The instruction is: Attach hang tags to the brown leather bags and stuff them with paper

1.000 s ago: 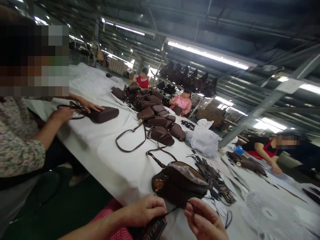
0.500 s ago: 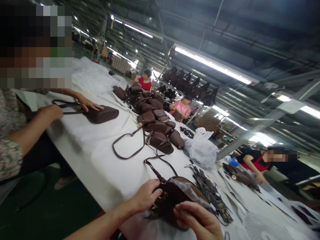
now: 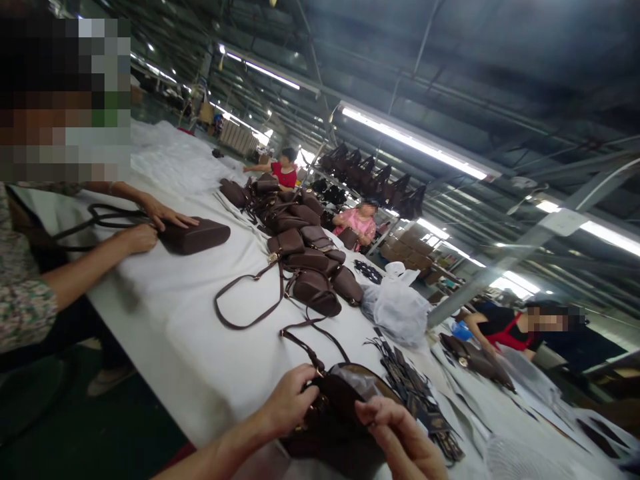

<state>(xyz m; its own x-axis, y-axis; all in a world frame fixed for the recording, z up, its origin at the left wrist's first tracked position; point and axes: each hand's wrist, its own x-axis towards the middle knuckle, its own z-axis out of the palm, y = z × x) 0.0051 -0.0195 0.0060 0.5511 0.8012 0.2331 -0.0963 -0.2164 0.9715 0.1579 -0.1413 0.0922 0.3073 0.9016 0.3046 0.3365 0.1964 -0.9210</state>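
Showing a long table draped in white cloth (image 3: 170,320), viewed from its near end. The left hand (image 3: 290,403) closes its grip on the near left side of a small dark brown leather handbag (image 3: 345,417), fingers curled over the edge where the thin strap (image 3: 305,337) joins the body. The right hand (image 3: 400,440) pinches the bag's upper near edge, thumb and forefinger pressed together on it just beside a crumpled sheet of clear stuffing plastic (image 3: 363,383) showing in the bag's mouth. The handbag lies on the table at its near edge, between the two hands, its strap looping away toward the far side.

Just right of the bag lies a heap of dark flat tags with cords (image 3: 415,390). Farther along the middle of the table sits a pile of similar brown handbags (image 3: 305,253), one long strap curling out to the left. A bunched translucent white plastic bag (image 3: 397,307) rests right of the pile.

At far left, a co-worker in a floral sleeve (image 3: 25,300) lays both hands on another brown handbag (image 3: 195,235). Other people work along the far and right sides. Dark bags hang on a rack (image 3: 375,177) beyond the table.
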